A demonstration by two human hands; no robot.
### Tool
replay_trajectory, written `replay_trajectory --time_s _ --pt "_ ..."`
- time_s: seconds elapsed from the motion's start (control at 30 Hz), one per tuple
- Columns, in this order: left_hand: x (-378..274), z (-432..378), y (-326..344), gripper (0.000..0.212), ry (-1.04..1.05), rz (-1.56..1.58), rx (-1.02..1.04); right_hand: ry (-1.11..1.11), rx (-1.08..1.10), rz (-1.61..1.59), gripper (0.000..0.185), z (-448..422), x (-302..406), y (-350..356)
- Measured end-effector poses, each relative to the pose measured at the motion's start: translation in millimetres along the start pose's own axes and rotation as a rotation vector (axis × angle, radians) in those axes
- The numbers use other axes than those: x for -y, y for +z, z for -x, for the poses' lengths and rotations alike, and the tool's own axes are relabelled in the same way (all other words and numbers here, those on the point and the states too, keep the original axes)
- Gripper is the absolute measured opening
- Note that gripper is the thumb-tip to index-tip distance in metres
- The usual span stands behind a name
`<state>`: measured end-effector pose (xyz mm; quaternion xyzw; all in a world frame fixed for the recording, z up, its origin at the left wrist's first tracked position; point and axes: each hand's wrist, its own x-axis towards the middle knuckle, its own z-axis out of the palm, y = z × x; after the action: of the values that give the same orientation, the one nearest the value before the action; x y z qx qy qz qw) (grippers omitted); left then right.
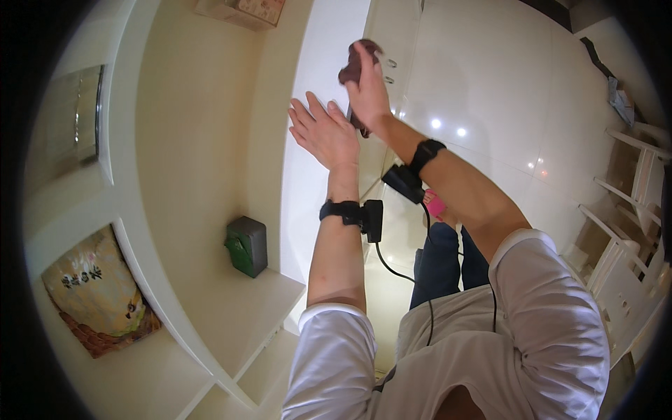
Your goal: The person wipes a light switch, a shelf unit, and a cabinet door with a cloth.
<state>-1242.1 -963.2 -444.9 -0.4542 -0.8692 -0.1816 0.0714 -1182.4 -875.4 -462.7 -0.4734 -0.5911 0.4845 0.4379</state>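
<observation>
My left hand (324,130) lies with its fingers spread over the white cabinet top (328,58), holding nothing. Up and to the right of it, my right hand (369,86) grips a dark brown cloth (358,64) at the edge of that surface. The cloth is bunched under the fingers and slightly blurred. More dark brown material shows below my right hand, beside my left thumb; whether it is part of the same cloth I cannot tell. Each forearm wears a black strap with a black device and a cable.
A dark box with a green side (253,247) stands in the cream shelf recess at left. A decorated package (100,294) and a framed glossy item (79,118) occupy other compartments. Another box (257,11) is at the top. White chairs (619,252) stand right on the tiled floor.
</observation>
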Motion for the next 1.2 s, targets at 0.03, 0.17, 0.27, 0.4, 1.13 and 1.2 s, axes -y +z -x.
replay_trajectory --time_s 0.03,0.17,0.27,0.4,1.13,1.2 --pt "-3.6 -1.0 0.1 0.051 -0.007 -0.025 0.010 -0.010 -0.051 0.000 0.077 -16.1 0.3 -2.2" --pt "-7.6 -2.3 -3.0 0.052 -0.029 -0.089 0.047 -0.008 -0.132 0.008 0.073 -23.1 -3.8 2.4" --pt "-3.8 -0.3 -3.5 0.054 -0.053 -0.111 0.072 -0.037 -0.123 -0.046 0.072 7.3 -6.2 11.3" --pt "-5.5 -2.5 -5.5 0.055 -0.063 -0.087 0.115 -0.065 -0.127 0.012 0.070 -24.1 -0.5 6.3" --pt "-4.2 -1.9 -0.3 0.054 -0.037 -0.131 0.037 0.050 -0.175 0.318 0.075 -110.7 -6.7 -2.7" --pt "-4.5 -2.0 0.0 0.052 -0.038 -0.154 0.036 0.018 -0.128 0.309 0.078 -89.0 -9.4 0.6"
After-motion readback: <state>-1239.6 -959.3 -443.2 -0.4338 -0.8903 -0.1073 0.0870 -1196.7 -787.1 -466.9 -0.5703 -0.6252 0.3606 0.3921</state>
